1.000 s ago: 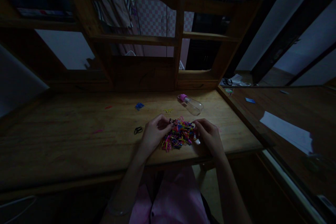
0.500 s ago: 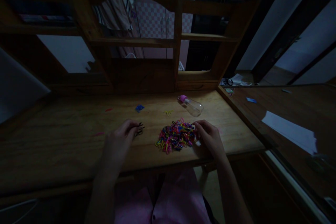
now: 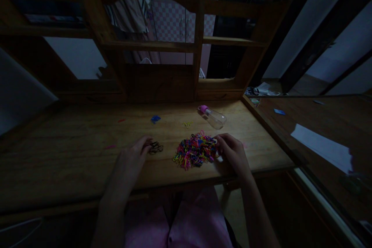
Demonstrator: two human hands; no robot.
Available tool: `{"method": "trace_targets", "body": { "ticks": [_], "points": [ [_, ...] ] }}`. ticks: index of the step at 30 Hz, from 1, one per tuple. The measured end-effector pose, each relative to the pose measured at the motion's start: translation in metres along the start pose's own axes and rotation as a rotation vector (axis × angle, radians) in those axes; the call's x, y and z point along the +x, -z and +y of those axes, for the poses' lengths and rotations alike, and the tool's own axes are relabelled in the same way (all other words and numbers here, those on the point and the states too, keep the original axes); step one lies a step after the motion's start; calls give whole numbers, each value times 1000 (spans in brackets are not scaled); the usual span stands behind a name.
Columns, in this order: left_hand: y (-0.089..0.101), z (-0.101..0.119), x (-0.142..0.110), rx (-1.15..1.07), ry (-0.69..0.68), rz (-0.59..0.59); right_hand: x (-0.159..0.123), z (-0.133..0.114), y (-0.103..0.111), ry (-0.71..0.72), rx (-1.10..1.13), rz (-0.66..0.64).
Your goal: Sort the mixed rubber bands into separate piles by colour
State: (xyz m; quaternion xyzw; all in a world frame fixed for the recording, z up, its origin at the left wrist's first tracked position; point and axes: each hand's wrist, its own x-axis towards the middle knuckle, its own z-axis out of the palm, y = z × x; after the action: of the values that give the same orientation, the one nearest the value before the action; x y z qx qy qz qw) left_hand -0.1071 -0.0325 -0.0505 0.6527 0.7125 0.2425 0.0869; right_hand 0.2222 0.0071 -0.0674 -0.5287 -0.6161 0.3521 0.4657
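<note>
Small black rubber bands (image 3: 156,147) lie in a loose clump on the wooden desk. Beside their left edge is my left hand (image 3: 132,159), thumb and forefinger slightly apart. A heap of mixed-colour rubber bands (image 3: 195,151) sits in front of me, pink, yellow, blue and black. At its right edge my right hand (image 3: 232,150) has its fingers curled and closed against the heap; what they pinch is hidden. Behind the heap are a few yellow bands (image 3: 187,124) and a small blue cluster (image 3: 155,119). Pink bands (image 3: 110,147) and a red piece (image 3: 121,120) lie to the left.
A clear bottle with a pink cap (image 3: 213,117) lies on its side behind the heap. The desk's wooden shelf unit (image 3: 151,47) rises at the back. On the brown surface to the right are a white paper sheet (image 3: 321,147) and a blue card (image 3: 279,112).
My left hand has let the black bands down onto the desk and drawn slightly back from them. My right hand stays at the heap's right edge.
</note>
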Motion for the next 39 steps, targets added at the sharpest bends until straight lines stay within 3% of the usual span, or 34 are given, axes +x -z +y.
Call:
{"method": "trace_targets", "body": {
  "ticks": [10, 16, 20, 23, 27, 32, 36, 39],
  "points": [
    [8, -6, -1, -6, -55, 37, -1, -3, -1, -12, 14, 11],
    [-1, -19, -2, -70, -21, -62, -1, -3, -1, -8, 15, 18],
    [-10, -22, 4, -91, -43, -28, 0, -3, -1, -4, 1, 17],
    [-12, -15, 8, -76, -48, 15, 0, -3, -1, -7, -6, 19],
    [-10, 13, 6, -81, -102, 64, 0, -4, 0, 4, -11, 24],
    [-26, 45, 8, -103, -277, -56, -1, -4, 0, -19, -1, 19],
    [-43, 47, 15, -43, -320, -56, -1, -3, 0, -18, 7, 16],
    [-39, 41, 15, -1, -324, -30, -1, -3, 0, -24, 4, 12]
  ]
}}
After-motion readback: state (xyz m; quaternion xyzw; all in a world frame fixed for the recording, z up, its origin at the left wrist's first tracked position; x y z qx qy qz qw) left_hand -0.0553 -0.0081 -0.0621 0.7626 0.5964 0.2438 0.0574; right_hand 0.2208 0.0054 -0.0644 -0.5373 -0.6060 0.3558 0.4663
